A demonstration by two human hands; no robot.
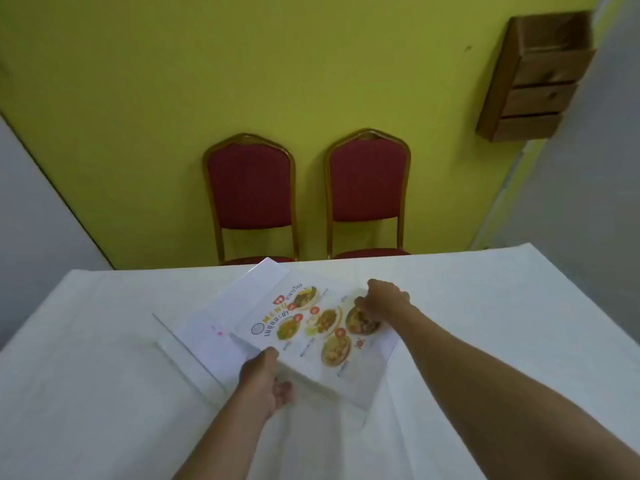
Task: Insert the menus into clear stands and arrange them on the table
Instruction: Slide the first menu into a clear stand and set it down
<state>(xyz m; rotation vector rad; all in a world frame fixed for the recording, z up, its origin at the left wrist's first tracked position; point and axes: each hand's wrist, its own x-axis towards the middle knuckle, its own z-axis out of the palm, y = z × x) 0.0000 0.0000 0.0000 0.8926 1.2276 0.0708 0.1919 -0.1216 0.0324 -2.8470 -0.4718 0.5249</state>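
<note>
A printed menu with food photos lies slightly raised over the white tablecloth, mid-table. My left hand grips its near edge, thumb on top and fingers beneath. My right hand pinches its far right corner. To the left, under the menu's edge, a white sheet lies with a small pink mark. A clear stand lies flat there, and only its thin transparent edges show. I cannot tell whether the menu is inside a stand.
Two red chairs with gold frames stand at the table's far edge against a yellow-green wall. A wooden wall box hangs at the upper right. The table's far edge runs just behind the papers.
</note>
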